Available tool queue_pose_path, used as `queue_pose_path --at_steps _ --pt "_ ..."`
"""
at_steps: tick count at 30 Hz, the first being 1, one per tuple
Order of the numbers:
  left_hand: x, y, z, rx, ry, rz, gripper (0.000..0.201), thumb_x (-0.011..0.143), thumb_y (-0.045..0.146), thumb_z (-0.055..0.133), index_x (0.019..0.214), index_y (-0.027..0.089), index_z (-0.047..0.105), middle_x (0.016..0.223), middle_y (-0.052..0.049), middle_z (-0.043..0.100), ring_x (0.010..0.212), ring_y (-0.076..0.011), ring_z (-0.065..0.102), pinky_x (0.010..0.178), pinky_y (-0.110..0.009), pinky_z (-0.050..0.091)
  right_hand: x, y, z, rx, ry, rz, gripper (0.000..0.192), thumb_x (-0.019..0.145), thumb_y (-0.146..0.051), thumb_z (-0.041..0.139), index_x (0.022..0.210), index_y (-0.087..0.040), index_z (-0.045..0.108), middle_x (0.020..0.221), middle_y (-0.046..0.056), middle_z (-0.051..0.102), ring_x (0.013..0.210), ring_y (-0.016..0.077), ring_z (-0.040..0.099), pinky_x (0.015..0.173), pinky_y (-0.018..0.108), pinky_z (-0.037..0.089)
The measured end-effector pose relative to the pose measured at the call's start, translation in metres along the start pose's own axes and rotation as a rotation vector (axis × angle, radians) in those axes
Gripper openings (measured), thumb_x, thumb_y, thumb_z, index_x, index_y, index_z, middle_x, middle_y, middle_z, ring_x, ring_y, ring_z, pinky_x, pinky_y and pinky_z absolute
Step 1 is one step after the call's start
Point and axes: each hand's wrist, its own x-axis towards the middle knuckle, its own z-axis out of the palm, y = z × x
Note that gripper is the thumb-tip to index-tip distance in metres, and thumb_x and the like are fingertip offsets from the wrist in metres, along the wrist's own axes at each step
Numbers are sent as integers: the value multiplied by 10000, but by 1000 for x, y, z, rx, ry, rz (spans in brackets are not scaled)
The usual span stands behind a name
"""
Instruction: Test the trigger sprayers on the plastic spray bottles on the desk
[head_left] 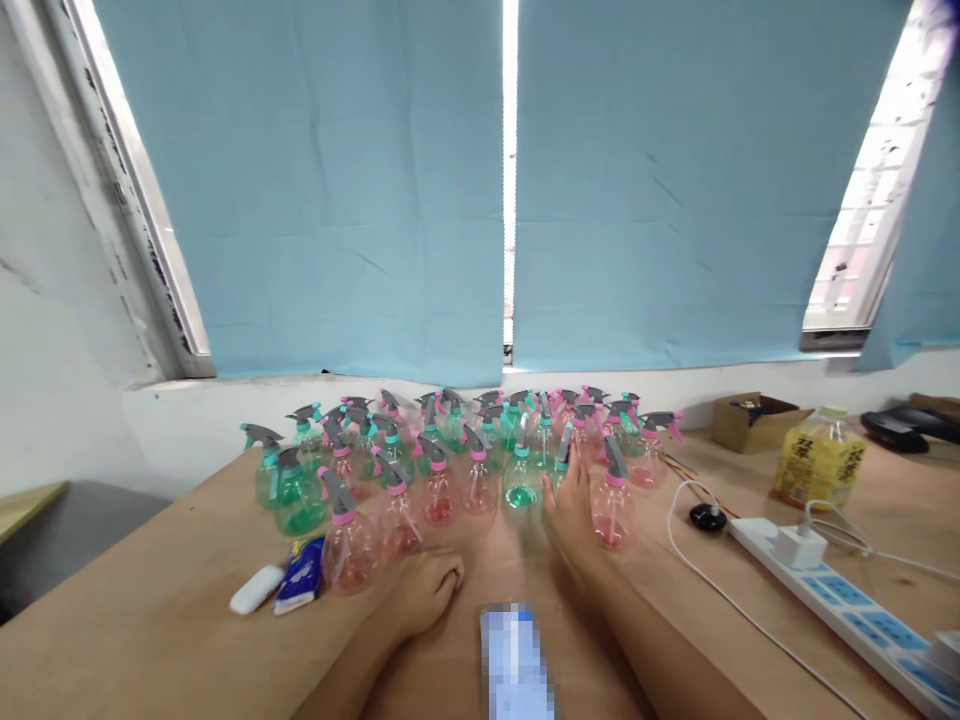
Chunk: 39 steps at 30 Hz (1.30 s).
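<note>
Right hand's (pixel 571 510) fingertips hidden among spray bottles (pixel 465 455); pixelated object (pixel 516 660) unreadable, cut by bottom edge.

yellow bottle (pixel 819 462) label — characters too blurred, nothing else legible
</note>
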Motion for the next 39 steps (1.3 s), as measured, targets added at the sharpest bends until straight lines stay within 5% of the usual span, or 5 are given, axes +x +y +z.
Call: queue_pose_path --at_steps 9,14,18,25,39 --pt "0 -1 1 20 -8 -9 203 855 129 410 757 219 563 812 -3 653 794 -179 589 724 -256 395 4 -27 -13 126 32 -6 810 953 -402 481 1559 -96 41 1615 231 101 1505 357 64 1165 616 193" --pt "1 3 -2 16 -23 2 202 854 126 408 750 213 557 803 -6 646 790 -177 585 711 -254 388 28 -58 -56 118 100 -206 583 964 -333 424 1509 -180 281 1566 157 280 1481 312 190 1160 588 220" --pt "0 0 0 8 -8 2 209 861 126 402 749 210 557 811 -5 643 790 -174 583 711 -256 377 53 -39 -78 7 198 -127 576 929 -367 482 1444 -133 375 1473 196 402 1413 337 298 1130 582 244" --pt "-1 -2 4 1 -1 4 198 848 114 412 756 215 555 817 1 649 785 -173 574 714 -252 379 62 13 -83 4 32 178 550 818 -417 603 1298 -163 513 1218 160 641 1063 299 617 891 419 461" --pt "-1 -2 3 23 2 -3 190 867 143 416 756 220 549 819 -3 648 782 -175 573 710 -249 388 32 3 -92 -76 97 -16 370 863 -434 565 1104 -175 675 948 97 730 850 260 662 781 354 474"
